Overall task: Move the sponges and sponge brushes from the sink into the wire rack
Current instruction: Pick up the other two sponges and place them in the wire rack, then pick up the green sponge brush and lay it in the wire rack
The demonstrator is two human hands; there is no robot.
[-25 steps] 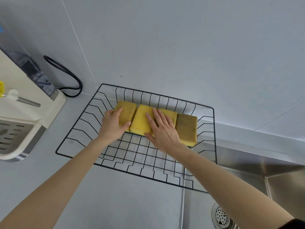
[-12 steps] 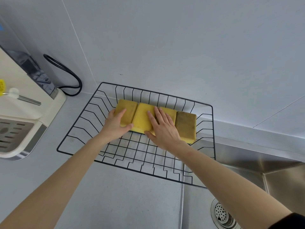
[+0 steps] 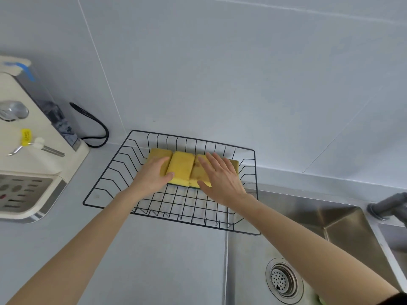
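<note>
Your left hand [image 3: 154, 176] lies flat on leftmost sponge, fingers spread, thumb against middle sponge [image 3: 180, 167], gripping nothing. Your right hand [image 3: 220, 177] rests palm-down, unclenched, over right-side sponges. Sponges sit side by side in row at back of wire rack [image 3: 105, 179] on worktop [image 3: 154, 249]. Sink [image 3: 248, 260] at lower right, drain [image 3: 283, 280] visible.

place: kitchen — steel sink [image 3: 343, 227] | tiled wall [image 3: 220, 73] | sponges [image 3: 180, 166]
</note>
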